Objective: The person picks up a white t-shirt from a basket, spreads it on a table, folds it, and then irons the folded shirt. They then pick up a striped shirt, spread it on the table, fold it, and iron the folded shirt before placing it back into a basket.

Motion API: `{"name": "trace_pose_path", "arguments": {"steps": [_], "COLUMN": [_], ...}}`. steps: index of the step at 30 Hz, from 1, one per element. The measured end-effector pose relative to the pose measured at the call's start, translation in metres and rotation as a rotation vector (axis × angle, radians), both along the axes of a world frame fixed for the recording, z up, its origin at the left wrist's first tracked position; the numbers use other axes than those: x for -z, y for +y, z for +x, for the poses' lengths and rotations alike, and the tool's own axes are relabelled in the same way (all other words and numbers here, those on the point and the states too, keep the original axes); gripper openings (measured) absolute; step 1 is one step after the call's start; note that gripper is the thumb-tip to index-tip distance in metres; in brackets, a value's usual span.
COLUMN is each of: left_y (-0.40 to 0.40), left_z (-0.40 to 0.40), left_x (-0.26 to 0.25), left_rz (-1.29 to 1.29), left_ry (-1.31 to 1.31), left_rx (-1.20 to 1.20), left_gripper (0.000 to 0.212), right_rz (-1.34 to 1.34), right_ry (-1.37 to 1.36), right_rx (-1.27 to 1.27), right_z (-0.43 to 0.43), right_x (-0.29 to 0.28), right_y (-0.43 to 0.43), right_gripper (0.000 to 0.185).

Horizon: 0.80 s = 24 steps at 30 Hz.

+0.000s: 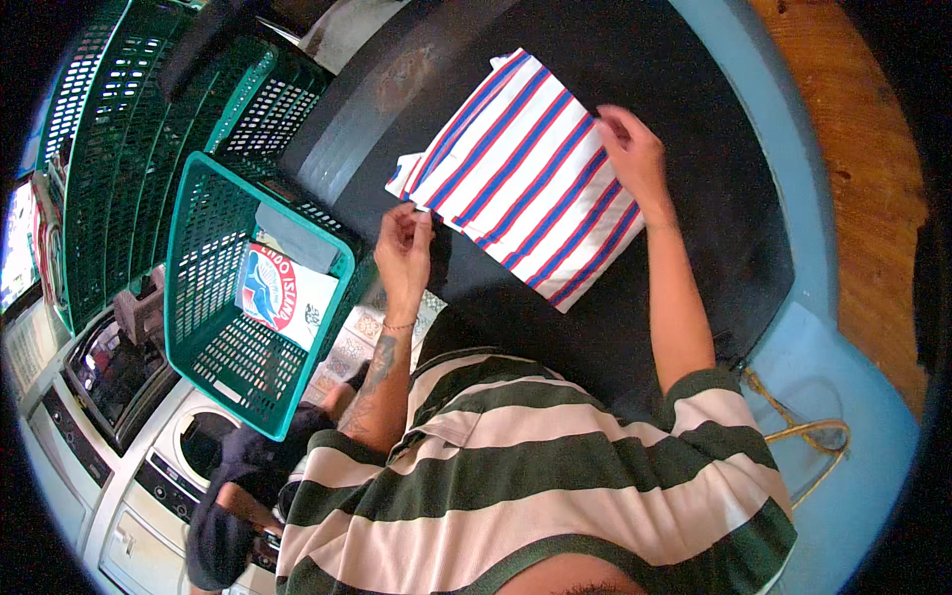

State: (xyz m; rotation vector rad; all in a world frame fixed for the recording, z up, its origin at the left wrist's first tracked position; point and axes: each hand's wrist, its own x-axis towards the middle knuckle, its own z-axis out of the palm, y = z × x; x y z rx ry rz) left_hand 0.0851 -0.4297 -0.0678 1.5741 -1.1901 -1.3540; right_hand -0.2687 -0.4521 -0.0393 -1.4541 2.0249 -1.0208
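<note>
A white cloth with blue and red stripes (532, 182), folded into a rough rectangle and probably a garment, lies on a black work surface (714, 149). My left hand (405, 249) pinches its near left corner between thumb and fingers. At the opposite side, my right hand (632, 160) has its curled fingers and thumb against the cloth's right edge. That hand is slightly blurred, so whether it grips the fabric is unclear. A small flap of the same striped fabric sticks out beyond the left edge.
Left of the surface stands a green plastic basket (216, 245) holding a folded white printed garment (290, 294) and a grey one (297, 238). More green baskets (111, 149) rise behind it. A person (238, 476) is near the washing machines (149, 483). A blue rim (811, 186) borders the surface.
</note>
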Motion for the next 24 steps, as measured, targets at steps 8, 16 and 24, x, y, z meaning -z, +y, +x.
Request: {"name": "trace_pose_path", "arguments": {"steps": [8,16,24], "left_y": [0.03,0.14,0.18], "left_z": [-0.017,-0.1,-0.104], "left_x": [-0.002,-0.029,-0.001], "left_rz": [0.238,0.44,0.134], "left_ry": [0.149,0.162,0.031], "left_rx": [-0.05,0.287,0.254], "left_gripper": [0.026,0.034,0.032], "right_rz": [0.375,0.41,0.482], "right_ry": [-0.343,-0.189,-0.43], "right_rx": [0.263,-0.16,-0.233], "right_z": [-0.074,-0.088,-0.088], "right_x": [0.004,0.023,0.02], "right_y": [0.159,0.094,0.215], "right_gripper": [0.04,0.036,0.025]}}
